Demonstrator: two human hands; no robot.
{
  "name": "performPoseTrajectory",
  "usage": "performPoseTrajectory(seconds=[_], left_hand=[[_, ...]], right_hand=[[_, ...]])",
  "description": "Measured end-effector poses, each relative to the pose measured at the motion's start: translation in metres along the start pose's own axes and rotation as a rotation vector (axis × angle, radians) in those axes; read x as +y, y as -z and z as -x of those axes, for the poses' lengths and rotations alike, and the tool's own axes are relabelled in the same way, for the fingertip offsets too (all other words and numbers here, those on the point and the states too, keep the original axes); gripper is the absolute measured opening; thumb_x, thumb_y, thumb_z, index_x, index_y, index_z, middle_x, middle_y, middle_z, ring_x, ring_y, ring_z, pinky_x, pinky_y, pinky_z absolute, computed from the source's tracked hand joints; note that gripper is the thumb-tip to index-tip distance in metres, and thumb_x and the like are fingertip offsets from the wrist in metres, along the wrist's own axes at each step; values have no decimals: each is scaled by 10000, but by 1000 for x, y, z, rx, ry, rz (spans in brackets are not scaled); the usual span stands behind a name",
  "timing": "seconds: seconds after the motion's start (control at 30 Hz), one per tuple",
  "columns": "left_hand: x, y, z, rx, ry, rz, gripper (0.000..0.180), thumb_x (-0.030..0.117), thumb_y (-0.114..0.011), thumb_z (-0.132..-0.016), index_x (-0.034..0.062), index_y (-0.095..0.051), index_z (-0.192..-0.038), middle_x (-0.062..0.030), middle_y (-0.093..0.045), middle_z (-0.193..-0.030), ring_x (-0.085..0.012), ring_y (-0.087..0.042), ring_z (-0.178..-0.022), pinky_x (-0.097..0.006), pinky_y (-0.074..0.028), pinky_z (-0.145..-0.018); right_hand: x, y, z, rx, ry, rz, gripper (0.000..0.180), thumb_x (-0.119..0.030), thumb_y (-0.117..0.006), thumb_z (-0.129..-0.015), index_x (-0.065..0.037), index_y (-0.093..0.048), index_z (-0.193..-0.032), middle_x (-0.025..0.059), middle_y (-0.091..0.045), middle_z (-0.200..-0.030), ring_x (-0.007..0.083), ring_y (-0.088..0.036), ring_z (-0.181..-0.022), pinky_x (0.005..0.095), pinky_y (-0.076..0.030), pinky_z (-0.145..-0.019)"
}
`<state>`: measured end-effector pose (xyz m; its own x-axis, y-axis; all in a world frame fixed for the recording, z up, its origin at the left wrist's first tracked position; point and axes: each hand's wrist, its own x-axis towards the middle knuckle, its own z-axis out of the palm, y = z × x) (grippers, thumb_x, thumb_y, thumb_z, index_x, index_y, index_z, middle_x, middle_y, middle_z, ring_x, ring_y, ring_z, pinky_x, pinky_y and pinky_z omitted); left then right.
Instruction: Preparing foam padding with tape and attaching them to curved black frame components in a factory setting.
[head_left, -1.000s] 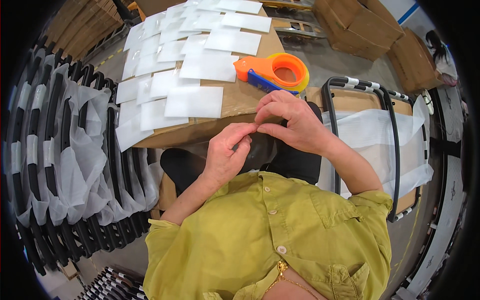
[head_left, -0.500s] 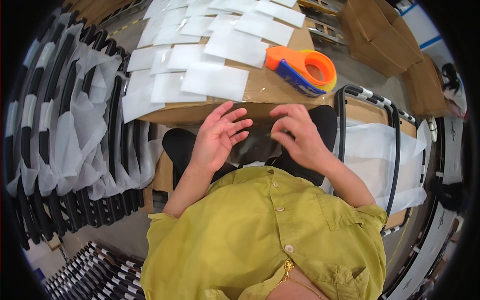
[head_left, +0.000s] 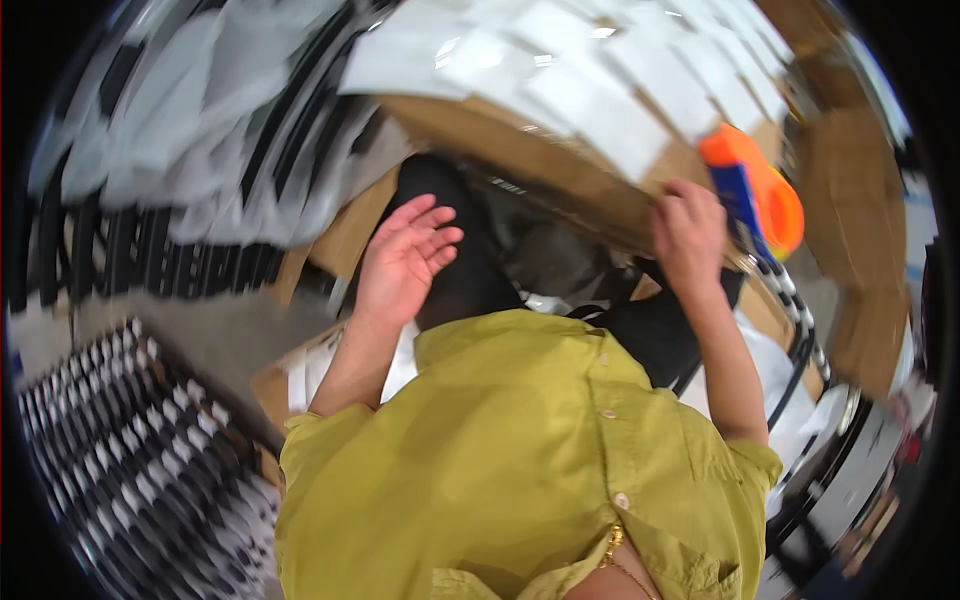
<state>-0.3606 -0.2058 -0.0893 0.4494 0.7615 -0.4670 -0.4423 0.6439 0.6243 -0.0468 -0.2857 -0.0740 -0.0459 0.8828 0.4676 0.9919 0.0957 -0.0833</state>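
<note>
My left hand (head_left: 408,262) is held above my left knee, palm turned up and fingers apart, with nothing in it. My right hand (head_left: 690,235) is at the front edge of the cardboard box (head_left: 500,135), its fingers curled together. Whatever its fingertips hold, if anything, cannot be made out. Close to its right lies an orange and blue tape dispenser (head_left: 752,195). Overlapping white foam-like sheets (head_left: 600,110) cover much of the box top, several of them blurred.
Black tubular frames wrapped in translucent film (head_left: 190,130) stand at the far left. More black-and-white striped frames (head_left: 150,450) are stacked at the near left. Brown cartons (head_left: 855,200) stand on the right, with a film-covered frame (head_left: 790,325) nearer to me.
The whole view has swung to the left. My right hand has moved away from my left, to the box edge beside the tape dispenser. My left hand stays open.
</note>
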Motion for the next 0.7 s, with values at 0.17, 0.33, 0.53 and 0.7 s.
performPoseTrajectory(seconds=[0.17, 0.33, 0.53, 0.7], left_hand=[[-27, 146, 65, 820, -215, 81, 343, 50, -481, -797, 16, -426, -1134, -116, -568, -970, -197, -575, -769, -298, -471, -672], [-112, 221, 135, 1211, -219, -44, 261, 57, -468, -801, 46, -451, -1062, -103, -558, -917, -192, -571, -714, -293, -463, -607], [-201, 277, 142, 1225, 121, -397, 385, 63, -514, -746, 11, -446, -1121, -86, -553, -860, -145, -548, -676, -279, -442, -550], [-273, 378, 117, 1383, 115, -683, 387, 139, -607, -730, -47, -488, -1048, -81, -536, -737, -134, -494, -565, -261, -408, -492]], right_hand=[[5, 0, -9, -62, 80, 19, 151, -49, -646, -679, -56, -541, -788, 80, -555, -899, 260, -527, -832, 344, -419, -713], [11, 8, -14, -132, 142, 30, 129, -51, -649, -708, -50, -543, -780, 83, -565, -898, 262, -535, -817, 338, -432, -704], [20, 5, -25, -230, 49, 58, 197, -96, -675, -708, -43, -519, -815, 80, -527, -815, 219, -519, -698, 307, -425, -628], [29, 5, -23, -350, -82, 123, 278, -158, -696, -709, -32, -494, -854, 75, -467, -743, 179, -465, -586, 282, -401, -552]])
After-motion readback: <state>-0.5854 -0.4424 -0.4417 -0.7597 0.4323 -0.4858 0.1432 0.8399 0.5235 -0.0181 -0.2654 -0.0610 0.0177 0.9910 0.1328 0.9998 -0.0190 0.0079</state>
